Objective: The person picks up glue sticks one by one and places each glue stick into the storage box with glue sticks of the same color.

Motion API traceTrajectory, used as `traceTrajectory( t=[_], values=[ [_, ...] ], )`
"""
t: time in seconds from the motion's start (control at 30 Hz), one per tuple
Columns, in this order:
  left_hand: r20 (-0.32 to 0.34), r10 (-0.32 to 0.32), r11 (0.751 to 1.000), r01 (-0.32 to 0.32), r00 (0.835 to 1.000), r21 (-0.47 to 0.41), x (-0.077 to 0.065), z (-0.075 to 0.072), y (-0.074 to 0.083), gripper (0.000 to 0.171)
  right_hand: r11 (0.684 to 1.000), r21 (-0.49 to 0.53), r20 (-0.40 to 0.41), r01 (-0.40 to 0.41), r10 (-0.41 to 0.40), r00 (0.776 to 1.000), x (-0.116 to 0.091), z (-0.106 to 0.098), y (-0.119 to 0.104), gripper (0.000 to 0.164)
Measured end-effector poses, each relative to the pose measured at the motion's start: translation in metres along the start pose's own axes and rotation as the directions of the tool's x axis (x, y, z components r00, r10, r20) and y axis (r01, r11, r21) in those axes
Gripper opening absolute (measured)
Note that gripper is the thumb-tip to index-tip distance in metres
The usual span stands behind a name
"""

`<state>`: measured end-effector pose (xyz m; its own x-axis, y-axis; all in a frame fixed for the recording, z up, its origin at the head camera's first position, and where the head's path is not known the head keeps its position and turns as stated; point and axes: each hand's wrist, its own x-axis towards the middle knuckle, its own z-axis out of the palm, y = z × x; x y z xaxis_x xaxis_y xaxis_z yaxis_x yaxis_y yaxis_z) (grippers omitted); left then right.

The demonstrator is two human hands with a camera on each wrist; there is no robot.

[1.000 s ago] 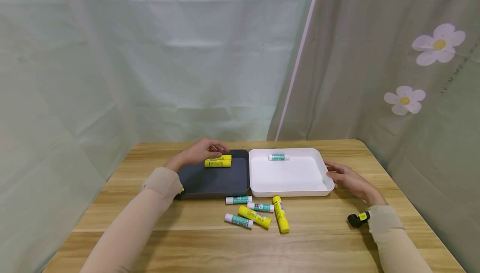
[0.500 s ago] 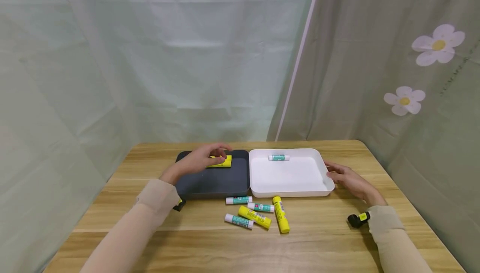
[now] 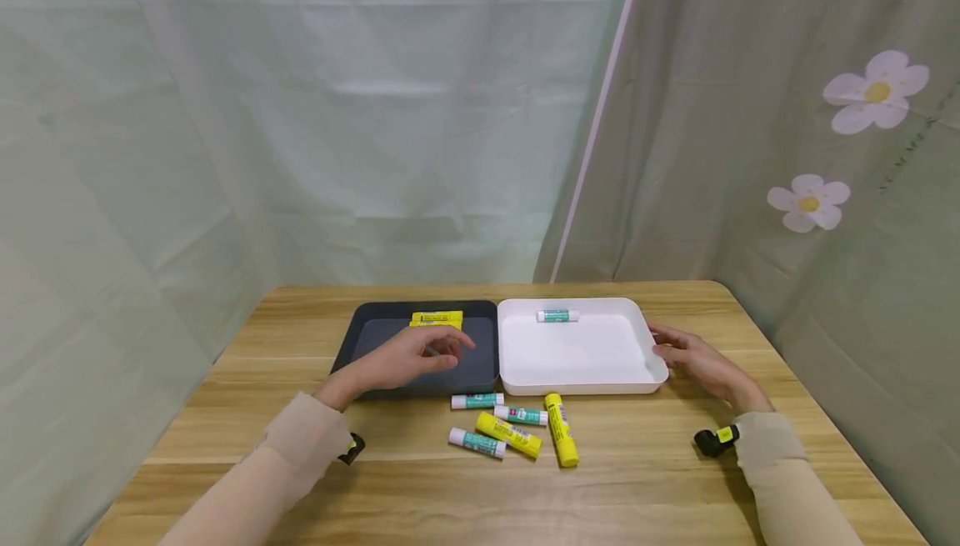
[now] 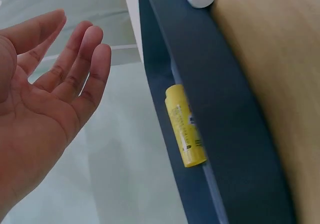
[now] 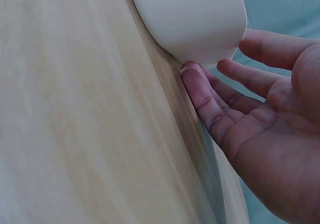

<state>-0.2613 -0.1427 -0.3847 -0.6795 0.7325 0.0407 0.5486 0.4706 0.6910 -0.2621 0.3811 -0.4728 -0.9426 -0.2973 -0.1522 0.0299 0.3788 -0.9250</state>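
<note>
My left hand [image 3: 408, 356] hovers over the front part of the dark tray [image 3: 381, 331], its fingers loosely bent with nothing in them. Behind it in the tray lie two yellow glue sticks [image 3: 437, 316], the nearer one partly covered by the hand. The left wrist view shows a yellow glue stick [image 4: 184, 126] past the tray's wall, with the hand [image 4: 55, 88] apart from it. At the right end of the white tray [image 3: 577, 354], my right hand [image 3: 697, 363] rests its fingertips [image 5: 192, 73] against the outer corner. One white-and-teal glue stick [image 3: 558, 315] lies at that tray's back.
In front of the trays, on the wooden table [image 3: 622, 488], lie three white-and-teal glue sticks [image 3: 477, 442] and two yellow ones, a slanted yellow glue stick [image 3: 508, 434] and a yellow glue stick [image 3: 562, 429] pointing forward. Curtains [image 3: 420, 154] hang behind the table.
My left hand has moved from above the yellow glue sticks toward the front of the dark tray, uncovering most of them. The right hand stays at the white tray.
</note>
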Motion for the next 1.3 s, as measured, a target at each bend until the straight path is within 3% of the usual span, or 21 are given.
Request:
traceTrajectory(
  t=[0.2, 0.47, 0.73, 0.97, 1.3],
  values=[
    [0.008, 0.002, 1.0, -0.002, 1.0, -0.005, -0.01, 0.01, -0.003, 0.028, 1.0, -0.018, -0.005, 0.006, -0.006, 1.0, 0.001, 0.0, 0.001, 0.071],
    [0.066, 0.026, 0.998, -0.023, 0.997, -0.057, -0.017, 0.023, -0.008, 0.028, 1.0, -0.017, -0.006, 0.019, -0.019, 1.0, -0.002, -0.001, 0.002, 0.071],
    [0.117, 0.002, 0.99, 0.015, 0.993, -0.141, -0.021, 0.039, -0.01, 0.026, 1.0, -0.001, -0.003, 0.013, -0.013, 1.0, -0.001, 0.0, 0.003, 0.071],
    [0.121, 0.058, 0.989, -0.041, 0.991, -0.143, -0.025, 0.052, -0.012, 0.025, 1.0, -0.007, -0.012, 0.007, -0.007, 1.0, 0.0, -0.001, 0.004, 0.07],
    [0.17, 0.021, 0.98, 0.013, 0.985, -0.197, -0.028, 0.063, -0.013, 0.026, 1.0, -0.013, -0.013, 0.013, -0.013, 1.0, -0.001, 0.0, 0.002, 0.069]
  ],
)
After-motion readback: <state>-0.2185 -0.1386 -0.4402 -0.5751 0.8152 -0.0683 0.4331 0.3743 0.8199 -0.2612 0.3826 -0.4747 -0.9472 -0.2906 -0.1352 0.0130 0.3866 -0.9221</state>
